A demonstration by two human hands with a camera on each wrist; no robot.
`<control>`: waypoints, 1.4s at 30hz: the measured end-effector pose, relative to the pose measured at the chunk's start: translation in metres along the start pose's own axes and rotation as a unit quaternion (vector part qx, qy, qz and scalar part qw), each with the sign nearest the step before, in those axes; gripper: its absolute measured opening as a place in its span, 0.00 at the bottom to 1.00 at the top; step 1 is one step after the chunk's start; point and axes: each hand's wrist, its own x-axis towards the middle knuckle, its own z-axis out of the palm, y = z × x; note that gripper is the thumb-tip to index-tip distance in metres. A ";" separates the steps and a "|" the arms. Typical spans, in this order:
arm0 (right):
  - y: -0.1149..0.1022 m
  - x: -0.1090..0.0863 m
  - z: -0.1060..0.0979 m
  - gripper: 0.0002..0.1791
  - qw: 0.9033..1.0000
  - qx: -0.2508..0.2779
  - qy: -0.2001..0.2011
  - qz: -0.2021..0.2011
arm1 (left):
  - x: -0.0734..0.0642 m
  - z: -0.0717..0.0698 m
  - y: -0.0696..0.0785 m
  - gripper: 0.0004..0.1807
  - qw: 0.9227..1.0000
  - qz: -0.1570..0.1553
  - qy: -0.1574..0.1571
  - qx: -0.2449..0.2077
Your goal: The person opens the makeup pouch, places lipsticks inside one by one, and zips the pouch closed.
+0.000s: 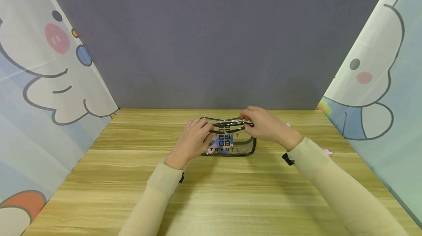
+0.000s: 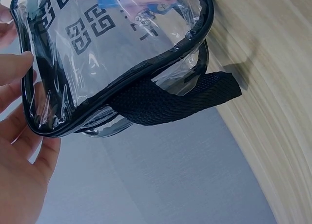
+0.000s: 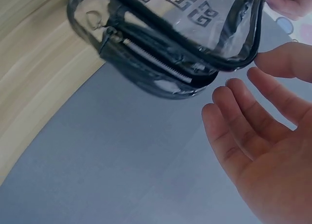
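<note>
A clear plastic travel pouch (image 1: 244,145) with black piping and black lettering stands on the table. Blue and pink items (image 2: 139,0) show through its wall. My left hand (image 1: 195,137) pinches the pouch's upper left edge, thumb on the front and fingers behind. At the upper right corner my right hand (image 1: 265,123) holds the rim between thumb and index finger, its other fingers loosely bent beyond the edge. A zipper (image 3: 158,62) runs along the top, with a metal pull ring (image 3: 95,20) toward one end. From one end of the pouch sticks a black woven strap (image 2: 161,103).
Two small pink objects lie to the right: one pink piece (image 1: 327,152) by the right sleeve, another pink tip (image 1: 288,124) behind the right wrist. A grey panel (image 1: 214,45) borders the back of the wooden table (image 1: 224,199). Cartoon-printed curtains (image 1: 49,93) flank it.
</note>
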 end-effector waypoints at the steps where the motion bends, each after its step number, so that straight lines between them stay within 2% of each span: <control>1: 0.001 -0.001 -0.001 0.14 1.000 -0.001 -0.001 0.002 | 0.000 0.000 0.000 0.05 1.000 0.001 0.002 0.000; 8: 0.013 -0.008 -0.004 0.13 1.000 -0.016 0.007 0.006 | 0.000 0.000 0.000 0.05 1.000 0.002 0.001 -0.002; 18: 0.028 -0.018 -0.006 0.13 0.999 -0.020 0.005 0.046 | 0.000 -0.001 0.001 0.05 1.000 -0.002 -0.010 -0.003; 25: 0.041 -0.029 -0.008 0.12 0.998 -0.026 0.017 0.054 | 0.000 0.000 0.000 0.05 1.000 0.004 0.001 -0.008; 33: 0.061 -0.047 -0.007 0.10 0.997 -0.028 0.021 0.062 | 0.001 -0.001 0.000 0.04 1.000 0.006 -0.004 -0.003; 42: 0.083 -0.075 -0.008 0.11 0.996 -0.001 0.012 0.092 | 0.000 -0.001 0.000 0.05 1.000 0.001 -0.010 -0.005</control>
